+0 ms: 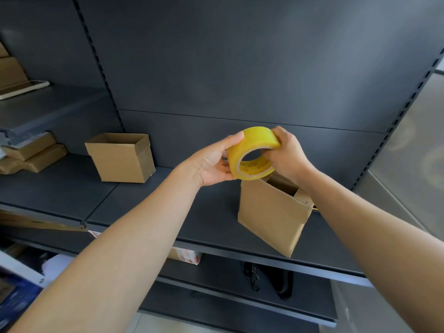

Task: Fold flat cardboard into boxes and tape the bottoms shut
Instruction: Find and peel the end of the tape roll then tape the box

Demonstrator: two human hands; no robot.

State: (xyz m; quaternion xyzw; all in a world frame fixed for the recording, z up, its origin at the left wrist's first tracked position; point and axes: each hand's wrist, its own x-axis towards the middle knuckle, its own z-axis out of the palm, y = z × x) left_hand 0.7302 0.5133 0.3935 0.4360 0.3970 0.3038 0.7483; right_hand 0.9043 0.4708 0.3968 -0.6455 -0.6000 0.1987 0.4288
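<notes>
— Risk is looked for first on the dark grey metal shelf (149,212): what is seen there?
— An open-topped brown cardboard box (269,212) is stood at the front edge, right of centre, with one lower corner seemingly over the lip. It could be knocked off by a passing forearm. A second open brown cardboard box (122,162) is set towards the back edge, on the left, well apart.
— And the hands?
— The translucent yellow roll of packing tape (257,135) is gripped above the near box. The left hand (211,164) is curled round its outer rim, and the right hand (288,157) is hooked into its core. No free end can be seen. If it is picked at hastily, the tape may be split or stuck to itself.
</notes>
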